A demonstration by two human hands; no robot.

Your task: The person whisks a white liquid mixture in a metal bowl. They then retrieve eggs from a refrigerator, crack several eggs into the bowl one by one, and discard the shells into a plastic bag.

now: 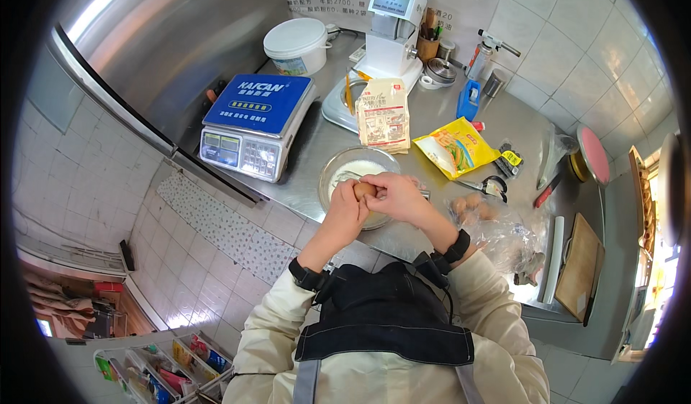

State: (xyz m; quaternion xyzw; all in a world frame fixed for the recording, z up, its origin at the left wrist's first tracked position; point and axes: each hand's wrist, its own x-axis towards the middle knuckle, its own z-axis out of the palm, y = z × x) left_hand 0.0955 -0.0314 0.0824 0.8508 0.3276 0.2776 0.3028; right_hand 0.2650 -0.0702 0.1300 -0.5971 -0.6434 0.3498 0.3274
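Note:
A brown egg (365, 190) is gripped between my left hand (345, 208) and my right hand (398, 198), above a clear glass bowl (327, 173). The bowl holds a pale, milky liquid (364, 166), and a wire whisk (348, 176) lies partly in it behind my fingers. My hands hide the lower middle of the bowl. Just behind the bowl stands a paper bag of pastry flour (383, 117). To the right rests a yellow packet (458, 147), with black-handled scissors (494, 187) by its lower edge. More brown eggs (473, 208) sit in a clear plastic bag at right.
A blue-topped KAICAN digital scale (256, 104) stands at left, a white lidded bucket (296, 46) behind it. Farther back are a white machine (388, 42), a blue tape dispenser (468, 101) and a torch canister (478, 61). A red-handled knife (541, 197) and wooden board (580, 269) lie right.

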